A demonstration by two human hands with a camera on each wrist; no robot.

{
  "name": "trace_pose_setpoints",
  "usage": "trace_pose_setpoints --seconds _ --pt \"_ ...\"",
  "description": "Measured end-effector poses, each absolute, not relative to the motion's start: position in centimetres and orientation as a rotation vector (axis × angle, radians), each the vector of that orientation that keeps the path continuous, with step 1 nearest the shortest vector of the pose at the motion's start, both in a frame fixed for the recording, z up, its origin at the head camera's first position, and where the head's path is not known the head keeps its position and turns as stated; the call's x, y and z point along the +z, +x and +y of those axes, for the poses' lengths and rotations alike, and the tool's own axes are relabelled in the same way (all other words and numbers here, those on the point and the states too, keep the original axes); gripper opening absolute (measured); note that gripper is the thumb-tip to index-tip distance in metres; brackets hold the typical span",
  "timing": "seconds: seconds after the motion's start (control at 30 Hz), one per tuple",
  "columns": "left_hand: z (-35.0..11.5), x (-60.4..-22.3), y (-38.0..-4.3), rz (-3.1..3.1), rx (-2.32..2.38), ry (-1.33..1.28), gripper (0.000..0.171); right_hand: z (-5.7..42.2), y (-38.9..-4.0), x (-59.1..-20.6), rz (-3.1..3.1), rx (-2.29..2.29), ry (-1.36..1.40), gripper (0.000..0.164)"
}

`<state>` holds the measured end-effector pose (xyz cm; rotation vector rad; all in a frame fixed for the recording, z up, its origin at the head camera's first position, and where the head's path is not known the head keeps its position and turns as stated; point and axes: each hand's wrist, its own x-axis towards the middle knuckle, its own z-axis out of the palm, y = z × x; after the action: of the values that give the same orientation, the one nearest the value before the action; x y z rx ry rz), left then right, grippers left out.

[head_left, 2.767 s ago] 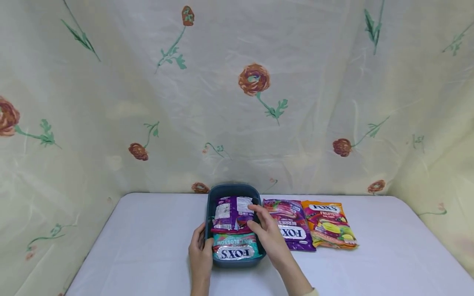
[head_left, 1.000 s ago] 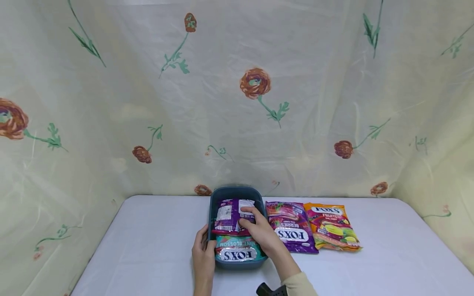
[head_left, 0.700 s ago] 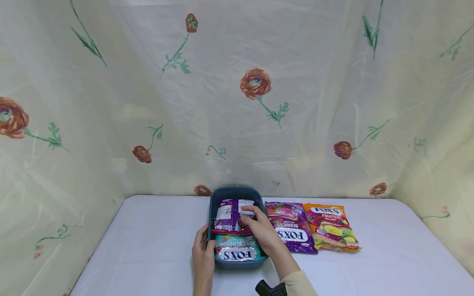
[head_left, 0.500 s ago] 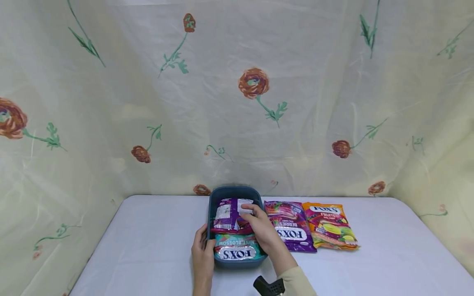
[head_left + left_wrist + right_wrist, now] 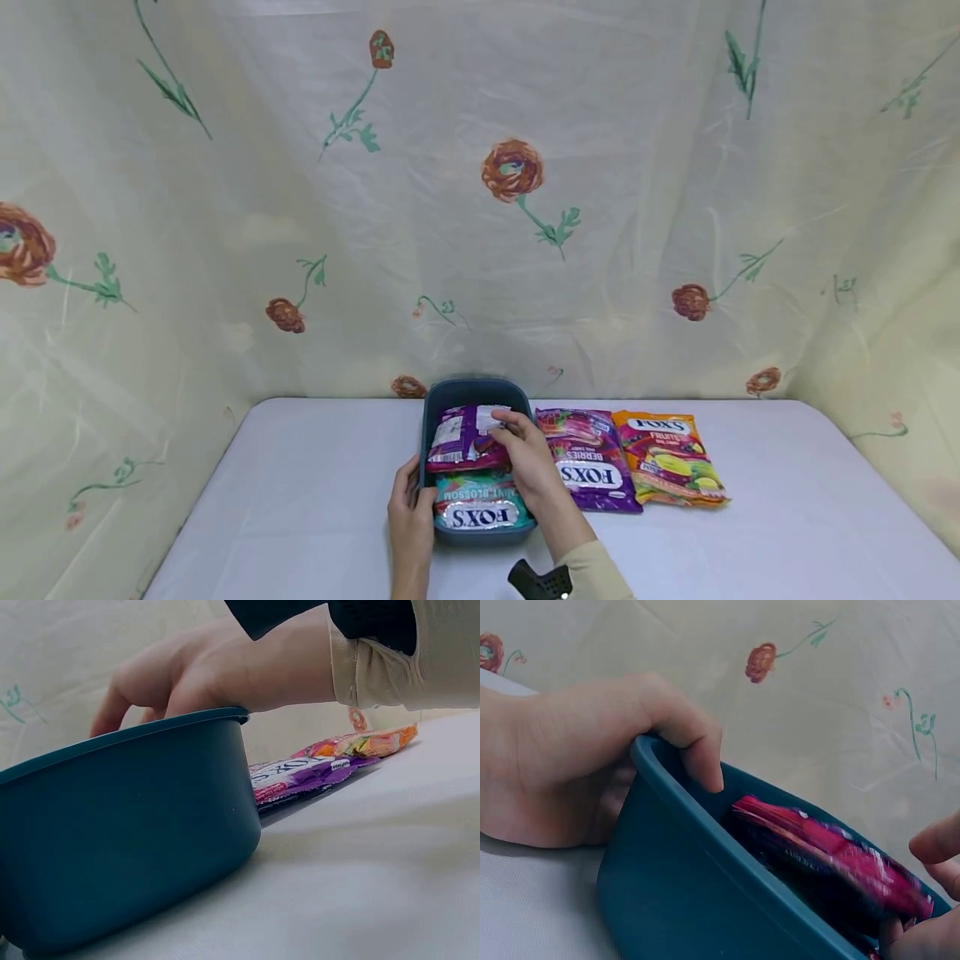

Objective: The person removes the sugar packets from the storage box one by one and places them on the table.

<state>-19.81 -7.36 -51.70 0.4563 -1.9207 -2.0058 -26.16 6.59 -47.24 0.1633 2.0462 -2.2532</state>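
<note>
A dark teal plastic tub (image 5: 476,390) stands on the table with two candy bags inside. My left hand (image 5: 410,521) grips its left wall; in the right wrist view the thumb (image 5: 705,761) hooks over the rim. With my right hand (image 5: 534,467) I hold the right side of a purple candy bag (image 5: 459,437), back face up, inside the tub. The right wrist view shows that purple bag (image 5: 840,859) tilted, with thumb and fingers at its end. Nearer me lies a green Fox's Mint Blossom candy bag (image 5: 480,514), partly under the purple one.
Right of the tub, a purple Fox's Berries bag (image 5: 588,458) lies flat on the white-covered table (image 5: 315,492). Beside it is an orange Fox's Fruits bag (image 5: 670,458). A flowered curtain (image 5: 600,317) hangs behind the table. A black device (image 5: 540,581) sits at my right wrist.
The purple bag in the tub has turned slightly and tilted under my right hand, baring more of the green bag. My left hand keeps its grip on the tub.
</note>
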Motion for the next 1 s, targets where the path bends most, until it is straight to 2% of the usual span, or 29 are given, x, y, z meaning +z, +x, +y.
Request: trace_pose_setpoints --seconds 0.6,0.7,1.0 --pt "-7.23 -51.84 -19.91 -1.922 -1.994 0.447 0.052 6.66 -26.30 -47.12 1.965 -2.233 0.159 0.037" --pt "-7.24 -51.84 -19.90 -1.923 -1.994 0.447 0.052 6.68 -26.26 -47.11 1.967 -2.200 0.134 0.044" --pt "-7.27 -51.81 -19.94 -1.936 -1.983 0.460 0.052 6.64 -26.28 -46.96 2.095 -2.079 0.090 0.080"
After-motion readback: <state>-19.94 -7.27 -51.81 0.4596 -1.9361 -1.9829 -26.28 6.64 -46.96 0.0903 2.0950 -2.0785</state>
